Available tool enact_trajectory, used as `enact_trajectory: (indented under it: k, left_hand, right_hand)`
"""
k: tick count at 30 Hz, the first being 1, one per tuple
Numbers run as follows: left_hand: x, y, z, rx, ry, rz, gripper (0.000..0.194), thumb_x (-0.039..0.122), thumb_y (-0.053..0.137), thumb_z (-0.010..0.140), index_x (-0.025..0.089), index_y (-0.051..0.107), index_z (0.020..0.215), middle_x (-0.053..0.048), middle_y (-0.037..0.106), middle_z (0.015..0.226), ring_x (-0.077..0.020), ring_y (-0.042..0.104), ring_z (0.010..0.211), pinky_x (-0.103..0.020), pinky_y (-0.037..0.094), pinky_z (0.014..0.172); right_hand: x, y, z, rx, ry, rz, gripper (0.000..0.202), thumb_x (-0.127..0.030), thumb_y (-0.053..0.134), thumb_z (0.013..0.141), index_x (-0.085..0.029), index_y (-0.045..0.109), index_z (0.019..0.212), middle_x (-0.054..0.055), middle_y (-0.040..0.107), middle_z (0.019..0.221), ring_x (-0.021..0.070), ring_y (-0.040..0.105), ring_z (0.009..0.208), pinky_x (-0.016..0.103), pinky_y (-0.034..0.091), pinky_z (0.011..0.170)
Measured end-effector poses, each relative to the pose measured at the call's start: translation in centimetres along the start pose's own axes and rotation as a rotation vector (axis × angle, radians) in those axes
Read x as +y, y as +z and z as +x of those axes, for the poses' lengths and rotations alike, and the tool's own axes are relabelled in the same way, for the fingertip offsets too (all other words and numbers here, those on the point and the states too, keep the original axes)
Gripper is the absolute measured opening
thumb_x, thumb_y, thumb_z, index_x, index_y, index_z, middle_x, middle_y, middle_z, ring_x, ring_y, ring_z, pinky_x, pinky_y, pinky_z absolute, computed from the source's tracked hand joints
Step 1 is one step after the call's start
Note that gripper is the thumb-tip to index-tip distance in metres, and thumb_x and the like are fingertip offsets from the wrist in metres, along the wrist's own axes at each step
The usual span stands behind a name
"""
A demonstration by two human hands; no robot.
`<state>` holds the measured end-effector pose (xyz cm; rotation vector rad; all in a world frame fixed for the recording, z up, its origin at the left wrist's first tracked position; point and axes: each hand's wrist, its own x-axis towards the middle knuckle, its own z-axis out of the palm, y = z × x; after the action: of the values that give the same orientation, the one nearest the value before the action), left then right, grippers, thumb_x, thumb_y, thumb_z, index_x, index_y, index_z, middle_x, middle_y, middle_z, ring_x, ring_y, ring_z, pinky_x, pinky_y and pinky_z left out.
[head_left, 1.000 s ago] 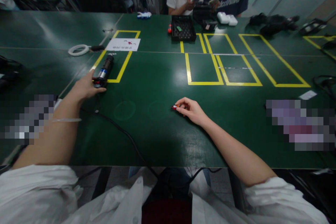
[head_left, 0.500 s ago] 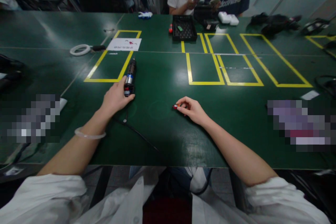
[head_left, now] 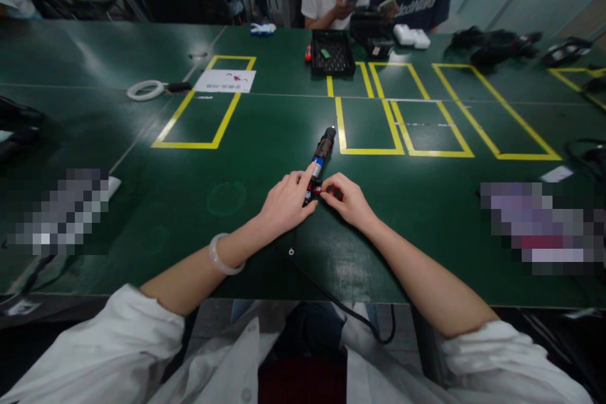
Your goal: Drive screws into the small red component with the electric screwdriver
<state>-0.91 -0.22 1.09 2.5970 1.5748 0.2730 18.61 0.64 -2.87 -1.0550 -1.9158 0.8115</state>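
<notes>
My left hand (head_left: 290, 197) is closed on the lower part of an electric screwdriver (head_left: 324, 146), a dark slim tool with a blue and silver band and a metal tip pointing away from me. It lies tilted over the table; parts of its lower end show beside my thumb. My right hand (head_left: 348, 199) pinches a small red part (head_left: 318, 190) against the screwdriver's lower end. Fingers hide most of that part, and I cannot tell whether it is attached. A black cord (head_left: 326, 294) with a small ring near it runs from the tool over the table edge.
Yellow tape rectangles (head_left: 372, 151) mark the green table (head_left: 165, 202). Beyond stand a black tray (head_left: 338, 72) with a green piece, a red object (head_left: 308, 53), a white sheet (head_left: 225, 81) and a coiled white cable (head_left: 144, 89). Blurred items lie on both sides. Two people sit opposite.
My left hand has carried the screwdriver to the right, up to my right hand, and its cord has followed. My right hand has stayed nearly in place with the small red part.
</notes>
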Motion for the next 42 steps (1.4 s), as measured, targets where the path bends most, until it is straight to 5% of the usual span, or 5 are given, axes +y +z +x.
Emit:
enact_trajectory:
  k: [9, 18, 28, 34, 42]
  left_hand:
    - [0.7, 0.4, -0.1, 0.012, 0.012, -0.06, 0.079, 0.032, 0.057, 0.09, 0.02, 0.019, 0.159, -0.015, 0.053, 0.133, -0.0297, 0.055, 0.117, -0.037, 0.052, 0.09]
    - [0.6, 1.2, 0.0, 0.072, 0.026, -0.04, 0.08, 0.038, 0.059, 0.092, 0.02, 0.02, 0.16, -0.015, 0.054, 0.128, -0.0289, 0.056, 0.112, -0.035, 0.051, 0.086]
    - [-0.4, 0.6, 0.6, 0.018, -0.033, 0.019, 0.073, 0.041, 0.051, 0.096, 0.017, 0.024, 0.159, -0.016, 0.053, 0.127, -0.0299, 0.055, 0.113, -0.035, 0.053, 0.082]
    - [-4.8, -0.7, 0.2, -0.032, -0.144, 0.049, 0.077, 0.048, 0.047, 0.097, 0.018, 0.016, 0.162, -0.019, 0.05, 0.134, -0.034, 0.055, 0.116, -0.042, 0.054, 0.085]
    - [-15.4, -3.0, -0.5, -0.036, -0.369, 0.131, 0.081, 0.055, 0.04, 0.097, 0.011, 0.017, 0.161, -0.025, 0.047, 0.136, -0.0396, 0.05, 0.123, -0.051, 0.048, 0.095]
  right_hand:
    - [-0.1, -0.5, -0.2, -0.032, 0.008, -0.089, 0.002, -0.021, 0.063, 0.09, -0.02, 0.065, 0.089, 0.004, 0.056, 0.093, 0.0152, 0.056, 0.076, 0.028, 0.046, 0.073]
    - [-1.0, -0.6, -0.1, 0.039, 0.041, -0.179, 0.014, -0.025, 0.059, 0.091, -0.02, 0.069, 0.082, 0.003, 0.067, 0.076, 0.0155, 0.058, 0.065, 0.028, 0.044, 0.066]
    - [-1.0, -0.7, -0.4, 0.018, 0.106, -0.016, 0.01, -0.028, 0.057, 0.091, -0.021, 0.064, 0.09, 0.001, 0.071, 0.078, 0.0122, 0.058, 0.058, 0.024, 0.043, 0.06]
    - [-0.1, -1.2, -0.3, -0.023, 0.103, -0.019, 0.011, -0.026, 0.054, 0.092, -0.02, 0.063, 0.094, 0.003, 0.073, 0.085, 0.0121, 0.06, 0.061, 0.025, 0.045, 0.064]
    - [-0.1, -1.1, -0.4, -0.053, 0.109, -0.011, 0.011, -0.025, 0.054, 0.092, -0.019, 0.061, 0.097, 0.002, 0.073, 0.084, 0.0108, 0.06, 0.059, 0.024, 0.045, 0.065]
